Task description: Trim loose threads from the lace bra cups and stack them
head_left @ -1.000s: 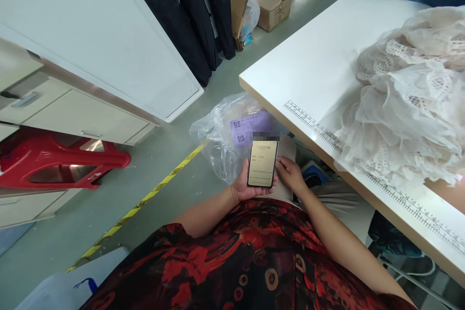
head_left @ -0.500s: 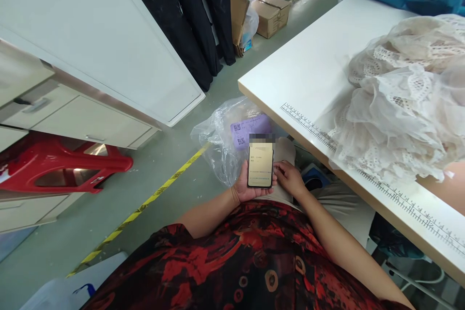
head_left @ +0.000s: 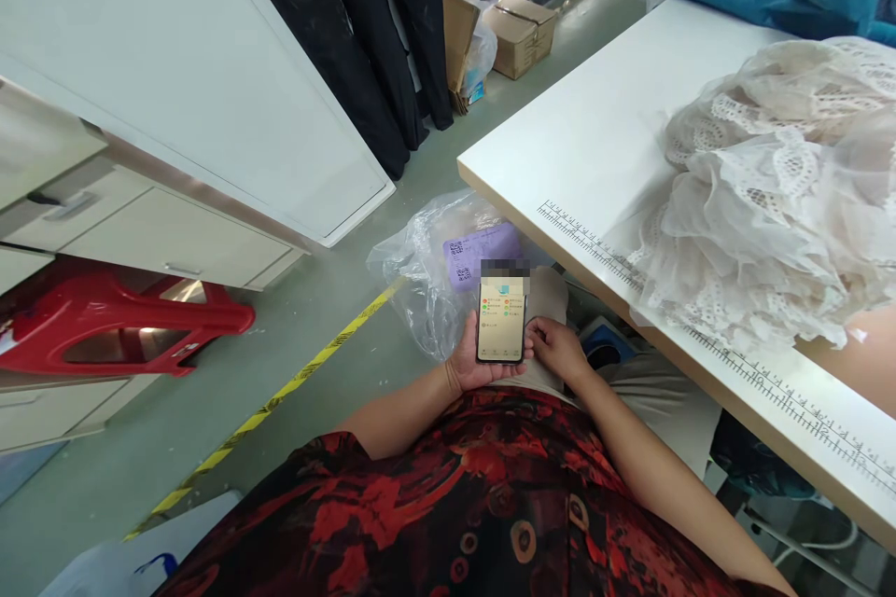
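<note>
Left hand (head_left: 470, 364) grips the black-edged rectangular phone (head_left: 502, 336), right hand (head_left: 560, 350) I can't judge; small coloured icons (head_left: 485, 306) replacing text suggest browsing.

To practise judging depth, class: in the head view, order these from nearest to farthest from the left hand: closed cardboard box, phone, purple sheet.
1. Phone: held in the left hand.
2. Purple sheet: just beyond the phone's top, by the clear plastic.
3. Closed cardboard box: well ahead, near the top of the view.
</note>
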{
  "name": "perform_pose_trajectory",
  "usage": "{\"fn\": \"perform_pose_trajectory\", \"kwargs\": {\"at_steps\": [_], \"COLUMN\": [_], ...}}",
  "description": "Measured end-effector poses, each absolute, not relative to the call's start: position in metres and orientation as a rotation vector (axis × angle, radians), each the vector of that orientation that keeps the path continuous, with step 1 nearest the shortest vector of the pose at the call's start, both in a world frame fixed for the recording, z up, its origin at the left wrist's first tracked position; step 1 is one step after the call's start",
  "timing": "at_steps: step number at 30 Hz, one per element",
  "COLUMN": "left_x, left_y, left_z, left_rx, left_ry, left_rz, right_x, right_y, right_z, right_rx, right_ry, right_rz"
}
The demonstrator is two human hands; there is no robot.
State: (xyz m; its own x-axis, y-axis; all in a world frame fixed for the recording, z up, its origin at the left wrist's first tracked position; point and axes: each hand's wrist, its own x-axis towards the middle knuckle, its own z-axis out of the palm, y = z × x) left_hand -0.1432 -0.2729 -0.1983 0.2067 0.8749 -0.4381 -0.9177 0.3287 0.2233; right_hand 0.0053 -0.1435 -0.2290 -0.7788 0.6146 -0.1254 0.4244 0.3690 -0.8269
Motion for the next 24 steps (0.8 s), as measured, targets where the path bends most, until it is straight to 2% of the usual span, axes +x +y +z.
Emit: {"fn": "perform_pose_trajectory", "kwargs": {"at_steps": [7, 11, 17, 24], "left_x": [-0.144, -0.143, -0.139, -0.137], "left_y": [-0.272, -0.271, -0.268, -0.267], "left_z": [-0.199, -0.197, -0.189, -0.183], "left_rx": [-0.075, -0.099, -0.187, -0.255], "left_ry": [0.515, 0.529, 0.653, 0.750], "left_rz": [1.259, 1.259, 1.281, 1.290], "right_x": [0.009, 0.010, -0.002, -0.014], "right_y": [-0.145, -0.144, -0.151, -0.154], "right_z": [-0.217, -0.190, -0.160, -0.155], "right_rx": [-0.863, -0.766, -0.454, -0.441], "right_ry": [-2.240, -2.118, -2.274, -2.352], "right_rz": [1.194, 0.948, 0.426, 0.296]}}
